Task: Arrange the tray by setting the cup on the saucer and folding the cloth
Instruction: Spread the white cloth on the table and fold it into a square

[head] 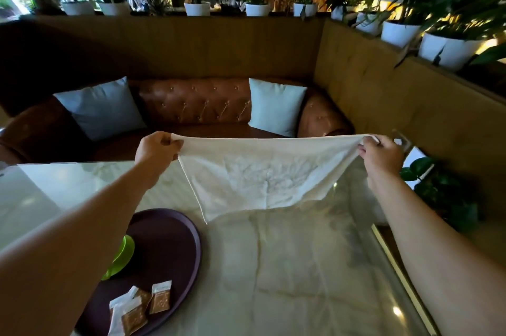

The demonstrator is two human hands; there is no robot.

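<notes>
A white cloth hangs stretched in the air above the far half of the table. My left hand pinches its upper left corner and my right hand pinches its upper right corner. The cloth's lower edge dangles free, its left tip just over the round dark purple tray at the lower left. On the tray a green cup or saucer shows only in part behind my left forearm; I cannot tell whether cup and saucer are stacked.
Several small brown and white sachets lie on the tray's near side. The glossy marble table ends at a brass-edged right rim. Beyond it stand a brown leather sofa with two pale cushions and a ledge of potted plants.
</notes>
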